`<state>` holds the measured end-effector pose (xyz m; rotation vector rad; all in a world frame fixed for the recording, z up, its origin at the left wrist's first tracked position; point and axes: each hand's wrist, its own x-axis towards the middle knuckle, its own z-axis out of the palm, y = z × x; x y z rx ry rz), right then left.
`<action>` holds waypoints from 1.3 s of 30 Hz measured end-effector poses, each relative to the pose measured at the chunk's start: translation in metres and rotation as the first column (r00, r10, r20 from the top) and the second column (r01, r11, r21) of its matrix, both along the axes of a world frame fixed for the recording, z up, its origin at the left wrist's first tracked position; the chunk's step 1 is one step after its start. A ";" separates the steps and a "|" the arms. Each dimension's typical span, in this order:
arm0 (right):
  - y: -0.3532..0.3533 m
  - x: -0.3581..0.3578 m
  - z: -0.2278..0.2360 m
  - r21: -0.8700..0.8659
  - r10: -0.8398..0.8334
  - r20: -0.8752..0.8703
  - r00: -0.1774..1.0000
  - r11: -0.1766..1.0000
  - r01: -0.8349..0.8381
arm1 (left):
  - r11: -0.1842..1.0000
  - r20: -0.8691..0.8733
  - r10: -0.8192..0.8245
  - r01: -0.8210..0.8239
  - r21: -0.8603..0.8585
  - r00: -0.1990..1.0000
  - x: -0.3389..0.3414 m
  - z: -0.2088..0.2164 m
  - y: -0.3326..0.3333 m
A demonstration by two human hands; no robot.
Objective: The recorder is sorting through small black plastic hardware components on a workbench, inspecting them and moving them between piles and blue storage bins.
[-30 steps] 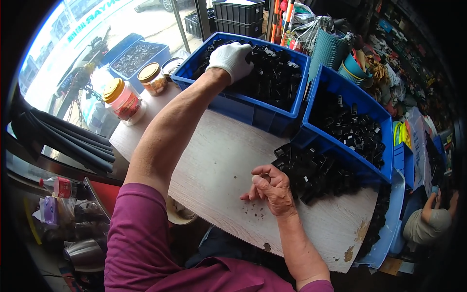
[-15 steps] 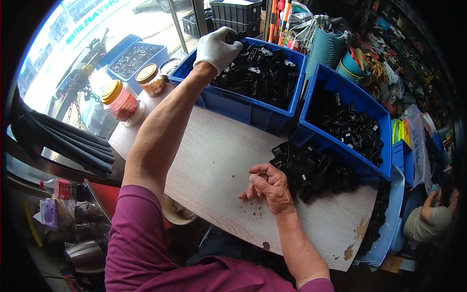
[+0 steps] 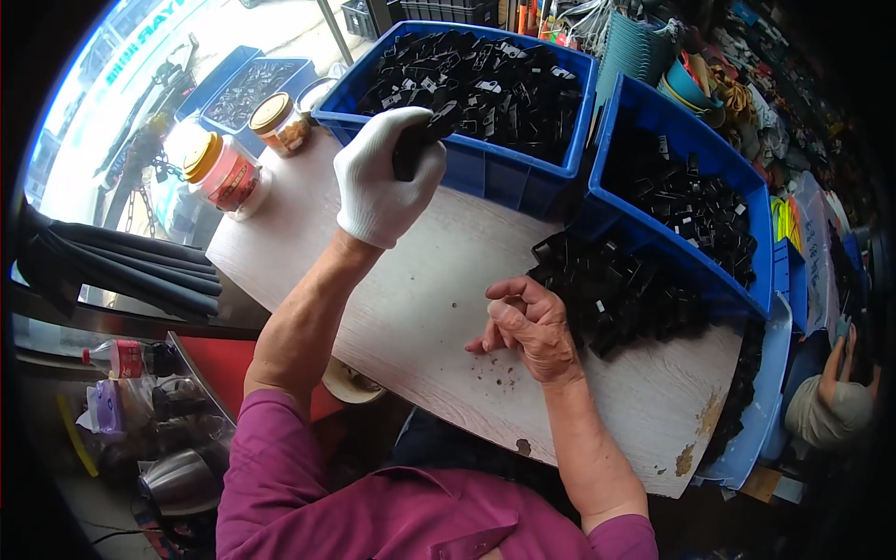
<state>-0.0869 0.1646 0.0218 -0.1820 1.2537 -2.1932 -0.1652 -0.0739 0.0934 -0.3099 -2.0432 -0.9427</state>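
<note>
My left hand [image 3: 381, 187], in a white knit glove, is closed around a dark black plastic piece [image 3: 408, 151]. It is raised over the table just in front of the near wall of a blue crate [image 3: 504, 177] heaped with black plastic parts [image 3: 467, 79]. The glove partly hides the piece, so its exact kind cannot be made out. My bare right hand [image 3: 537, 336] hovers over the pale wooden table [image 3: 411, 289], fingers loosely bent and apart, with nothing visible in them. Right beside it lies a loose pile of black parts [image 3: 621, 294].
A second blue crate [image 3: 686, 247] of black parts stands tilted at the right, behind the pile. Two lidded jars [image 3: 229, 177] stand at the table's far left by the window. Below the left edge is a round bin [image 3: 350, 383]. Another person [image 3: 826, 411] sits at far right.
My left hand has come back from over the far crate toward me, the black piece still in it. My right hand has hardly moved. The view has shifted slightly.
</note>
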 end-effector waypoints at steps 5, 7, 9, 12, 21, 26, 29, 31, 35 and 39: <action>-0.002 0.000 0.001 -0.003 0.007 -0.004 1.000 1.000 -0.007 | 0.970 0.117 0.026 0.003 -0.244 0.993 0.020 -0.058 -0.007; -0.002 0.000 -0.002 0.003 0.012 -0.009 1.000 1.000 -0.012 | 0.941 0.188 0.097 -0.029 -0.336 0.977 0.017 -0.069 -0.008; -0.002 0.001 -0.003 -0.009 0.012 0.000 1.000 1.000 -0.012 | 0.861 0.183 0.225 -0.108 -0.497 0.957 0.012 -0.074 -0.010; -0.002 0.001 -0.003 -0.020 0.014 -0.003 1.000 1.000 -0.014 | 0.863 0.206 0.230 -0.102 -0.494 0.951 0.013 -0.067 -0.008; 0.000 -0.001 -0.004 -0.021 0.022 -0.030 0.999 1.000 -0.023 | 0.957 0.156 0.116 -0.068 -0.282 0.981 0.017 -0.070 -0.013; -0.002 0.000 -0.002 0.004 0.008 -0.027 1.000 1.000 -0.008 | 0.869 0.170 0.001 0.084 -0.487 0.985 0.025 -0.057 0.006; -0.003 0.000 -0.002 0.017 0.008 -0.026 1.000 1.000 -0.008 | 0.776 0.250 -0.072 0.211 -0.594 0.966 0.032 -0.051 0.026; -0.003 0.000 -0.003 0.010 0.014 -0.031 0.999 1.000 -0.014 | 0.699 0.282 -0.104 0.272 -0.661 0.954 0.029 -0.060 0.034; -0.002 0.000 -0.004 -0.008 0.010 -0.036 0.999 1.000 -0.011 | 0.670 0.274 -0.073 0.251 -0.699 0.959 0.027 -0.069 0.042; -0.003 0.000 -0.003 0.001 0.008 -0.040 0.999 1.000 -0.008 | 0.707 0.213 0.010 0.143 -0.692 0.977 0.032 -0.066 0.034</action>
